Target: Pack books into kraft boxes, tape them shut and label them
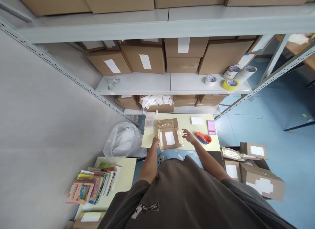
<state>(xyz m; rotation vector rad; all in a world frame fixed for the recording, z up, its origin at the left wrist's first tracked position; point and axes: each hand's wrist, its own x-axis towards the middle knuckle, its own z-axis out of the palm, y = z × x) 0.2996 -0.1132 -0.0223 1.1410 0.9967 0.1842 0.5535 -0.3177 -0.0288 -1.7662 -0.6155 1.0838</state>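
A flattened cardboard box (175,142) lies on the pale yellow table (147,142), its far flap raised and a white label on its middle. Strips of yellowish tape run along its sides. At the box's left edge is my left hand (156,140), fingers closed on the cardboard. My right hand (188,135) hovers just off the right edge, fingers spread and holding nothing. Right of that hand sits a red and blue tape dispenser (203,137). Beyond it are a pink pad-like packet (211,127) and a small white stack (197,120).
Shelves (147,83) with cardboard boxes rise behind the table, holding white tape rolls (210,80) and a yellow roll (230,84). A plastic bag (124,140) stands at left, above a pile of books (86,189). More cartons (261,179) lie at right.
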